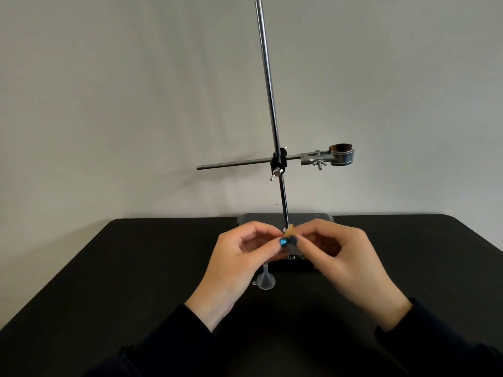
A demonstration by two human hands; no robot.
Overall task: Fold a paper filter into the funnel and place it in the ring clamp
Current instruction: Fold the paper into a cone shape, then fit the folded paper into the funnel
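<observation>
Brown paper, a small folded filter (289,230), is pinched between the fingertips of both hands just below the frame's centre: the left hand (239,257) and the right hand (343,257) are each closed on it, thumbs meeting, so only a tan corner shows. The fold seems still in the making; to do it well, I judge the creases should be pressed sharp and the cone then opened on one side so it sits flush in the funnel. Directly beneath the hands, the clear plastic funnel (265,280) stands mouth-down on the black table (136,268), stem up, untouched. Behind it rises the stand rod (272,110) from its dark base (321,217), and the ring clamp (341,155) hangs at centre right, well apart from the hands. The rod stands close behind the fingers and could be knocked when lifting toward the ring.
</observation>
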